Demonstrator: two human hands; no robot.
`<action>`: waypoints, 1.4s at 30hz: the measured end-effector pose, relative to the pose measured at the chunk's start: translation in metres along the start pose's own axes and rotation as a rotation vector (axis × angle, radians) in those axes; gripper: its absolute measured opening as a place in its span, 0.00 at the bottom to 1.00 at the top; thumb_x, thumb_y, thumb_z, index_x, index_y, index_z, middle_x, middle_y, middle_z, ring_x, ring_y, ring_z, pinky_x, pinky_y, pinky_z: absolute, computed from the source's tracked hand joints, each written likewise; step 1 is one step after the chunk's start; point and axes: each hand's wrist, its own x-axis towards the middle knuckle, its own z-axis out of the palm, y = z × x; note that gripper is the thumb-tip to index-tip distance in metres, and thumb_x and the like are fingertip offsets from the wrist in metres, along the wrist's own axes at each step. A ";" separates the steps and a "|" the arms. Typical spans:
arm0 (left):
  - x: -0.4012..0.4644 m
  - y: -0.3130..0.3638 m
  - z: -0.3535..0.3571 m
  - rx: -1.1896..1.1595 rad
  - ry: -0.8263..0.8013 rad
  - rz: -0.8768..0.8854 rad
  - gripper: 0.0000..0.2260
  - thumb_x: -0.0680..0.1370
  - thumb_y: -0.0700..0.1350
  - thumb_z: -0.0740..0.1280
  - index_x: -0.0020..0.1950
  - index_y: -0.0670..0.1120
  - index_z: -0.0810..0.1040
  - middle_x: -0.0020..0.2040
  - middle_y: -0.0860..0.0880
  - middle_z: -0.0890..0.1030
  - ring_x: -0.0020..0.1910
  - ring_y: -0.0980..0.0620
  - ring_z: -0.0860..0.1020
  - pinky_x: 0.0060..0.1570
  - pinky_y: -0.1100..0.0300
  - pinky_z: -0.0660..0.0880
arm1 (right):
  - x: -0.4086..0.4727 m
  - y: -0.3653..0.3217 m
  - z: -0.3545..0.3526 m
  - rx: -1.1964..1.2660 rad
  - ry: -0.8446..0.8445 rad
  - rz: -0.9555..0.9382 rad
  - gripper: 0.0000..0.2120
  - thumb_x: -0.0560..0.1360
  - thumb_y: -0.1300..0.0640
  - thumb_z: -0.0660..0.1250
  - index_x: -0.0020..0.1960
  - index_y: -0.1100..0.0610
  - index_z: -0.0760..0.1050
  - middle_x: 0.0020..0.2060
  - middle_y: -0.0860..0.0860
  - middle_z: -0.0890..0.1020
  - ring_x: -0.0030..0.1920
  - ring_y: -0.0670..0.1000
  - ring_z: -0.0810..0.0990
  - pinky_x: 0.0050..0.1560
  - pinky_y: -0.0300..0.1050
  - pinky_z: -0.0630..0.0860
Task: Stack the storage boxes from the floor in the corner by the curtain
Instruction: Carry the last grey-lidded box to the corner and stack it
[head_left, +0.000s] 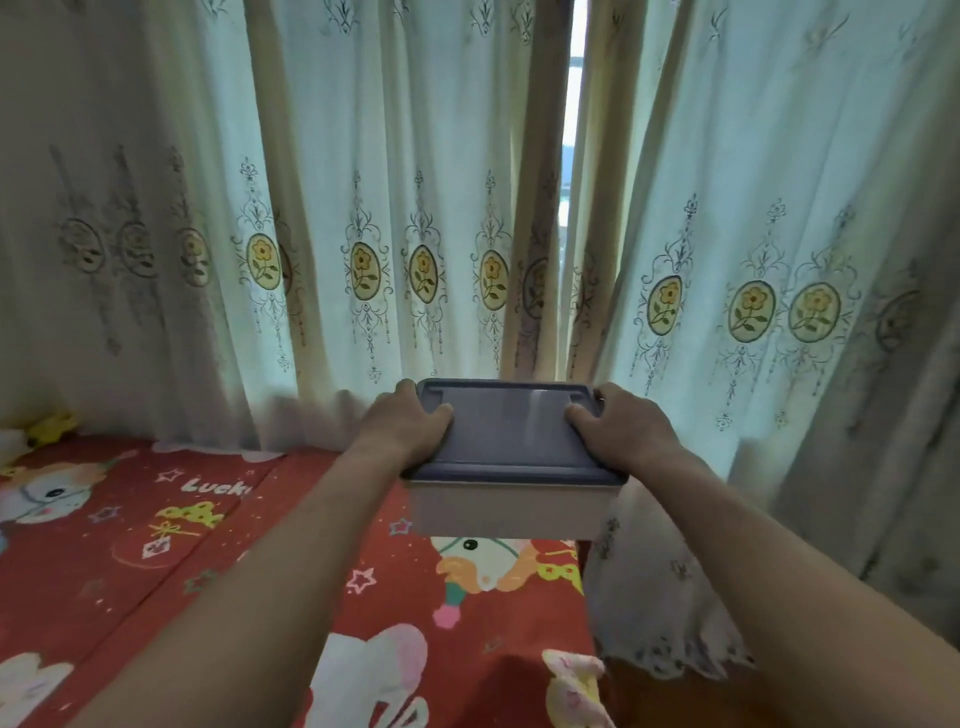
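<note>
Hands gripping both ends: I'm holding left hand (402, 422) & right hand (621, 427), fingers curled onto the blue-lidded white plastic storage box (511, 470) (airborne), keeping it level, lowering slowly w/ lid square toward patterned curtain (431, 234) corner.

Pale curtains (426, 218) with embroidered yellow flower medallions fill the upper frame, lit from behind. A narrow gap (571, 130) right of centre shows bright daylight, probably a window. A red cartoon-printed mat (156, 545) covers the lower left.
</note>
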 end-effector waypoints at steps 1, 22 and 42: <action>0.003 0.008 0.008 0.006 -0.011 0.019 0.25 0.77 0.60 0.62 0.67 0.44 0.69 0.61 0.42 0.76 0.59 0.42 0.74 0.55 0.53 0.69 | -0.001 0.009 -0.006 -0.017 0.002 0.017 0.26 0.78 0.39 0.59 0.68 0.54 0.71 0.59 0.56 0.80 0.57 0.59 0.77 0.51 0.49 0.71; 0.015 0.201 0.154 -0.154 -0.383 0.602 0.24 0.76 0.62 0.64 0.62 0.46 0.71 0.51 0.47 0.75 0.47 0.47 0.73 0.43 0.54 0.68 | -0.089 0.159 -0.111 -0.230 0.275 0.654 0.28 0.79 0.37 0.59 0.70 0.54 0.69 0.59 0.55 0.79 0.49 0.55 0.75 0.44 0.47 0.69; -0.140 0.394 0.270 -0.232 -0.566 0.819 0.26 0.76 0.61 0.63 0.63 0.42 0.72 0.55 0.44 0.77 0.46 0.48 0.73 0.42 0.55 0.68 | -0.233 0.322 -0.234 -0.353 0.424 0.921 0.27 0.77 0.36 0.58 0.67 0.54 0.70 0.55 0.55 0.81 0.52 0.57 0.79 0.44 0.46 0.69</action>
